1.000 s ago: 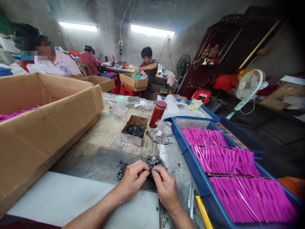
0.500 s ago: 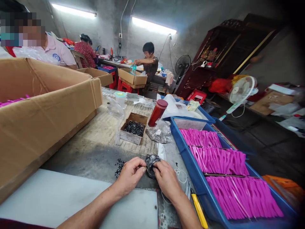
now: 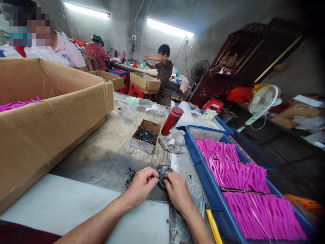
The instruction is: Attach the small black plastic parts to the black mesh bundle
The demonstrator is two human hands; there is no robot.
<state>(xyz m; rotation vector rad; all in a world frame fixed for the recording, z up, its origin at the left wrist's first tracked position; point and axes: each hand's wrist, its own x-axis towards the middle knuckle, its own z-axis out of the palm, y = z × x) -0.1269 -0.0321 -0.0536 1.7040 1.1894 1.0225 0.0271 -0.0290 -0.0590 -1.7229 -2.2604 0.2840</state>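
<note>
A small crumpled black plastic bag lies on the table between my two hands. My left hand is closed in a pinch at the left side of the bag; anything between its fingertips is too small to make out. My right hand has its thumb and fingers closed on the bag's right edge. Just left of my left hand lies a loose pile of small black pieces. Beyond the hands stands a cardboard box holding many thin black pieces.
A large carton stands at left above a pale board. On the right a blue tray holds magenta strips. A yellow-handled tool, a red flask and a clear bag lie nearby. Several people sit beyond.
The view has shifted slightly, so the scene sits a little further right. Both hands keep nearly the same pose at the bag. A person at the back has raised their hands above a carton.
</note>
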